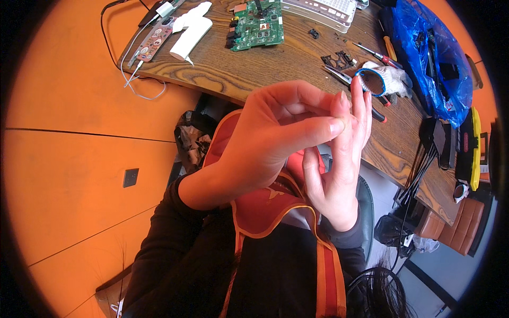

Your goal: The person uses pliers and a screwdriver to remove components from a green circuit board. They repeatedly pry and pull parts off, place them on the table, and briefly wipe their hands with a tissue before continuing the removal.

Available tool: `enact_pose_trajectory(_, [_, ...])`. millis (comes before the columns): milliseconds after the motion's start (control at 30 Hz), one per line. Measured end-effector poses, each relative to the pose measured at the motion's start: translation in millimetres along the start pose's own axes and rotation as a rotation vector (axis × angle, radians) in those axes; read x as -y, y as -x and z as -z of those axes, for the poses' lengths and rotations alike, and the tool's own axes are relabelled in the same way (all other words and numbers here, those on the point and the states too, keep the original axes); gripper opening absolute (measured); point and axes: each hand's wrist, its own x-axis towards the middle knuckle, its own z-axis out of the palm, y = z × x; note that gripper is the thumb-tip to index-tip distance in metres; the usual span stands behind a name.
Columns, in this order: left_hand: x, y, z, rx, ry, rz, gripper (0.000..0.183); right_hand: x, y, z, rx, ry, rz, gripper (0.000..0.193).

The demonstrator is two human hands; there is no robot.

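Observation:
My left hand [265, 132] is raised in front of my chest, thumb and index finger brought together in a pinch. That pinch meets the index finger of my right hand [339, 183], near its tip. Whatever small thing lies between the fingers, if any, cannot be made out. My right hand is upright with its fingers stretched and its thumb apart. Both hands are above my lap, in front of the table edge. Behind the right fingertips lies a white work glove [395, 79] with a blue-rimmed cuff, on the table.
On the wooden table [212, 69] are a green circuit board [260, 29], a white object [191, 37], a keyboard part [323, 10], pliers [339, 74], screwdrivers [379, 55] and a blue plastic bag [435, 58]. A yellow-edged case [472, 148] and black cables [419, 169] are at right.

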Motion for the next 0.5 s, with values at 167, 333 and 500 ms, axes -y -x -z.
enact_pose_trajectory(167, [-1.8, 0.3, -0.6, -0.003, 0.013, -0.003, 0.019, -0.1, 0.6, -2.1, -0.003, 0.009, 0.002, 0.064])
enact_pose_trajectory(333, [-3.2, 0.2, -1.1, -0.001, -0.032, 0.036, 0.024, -6.3, 6.2, -2.2, 0.029, 0.038, 0.006, 0.063])
enact_pose_trajectory(500, [-9.0, -10.9, 14.7, 0.061, -0.290, -0.029, 0.051, -18.7, 12.2, -1.7, 0.051, -0.011, -0.107, 0.070])
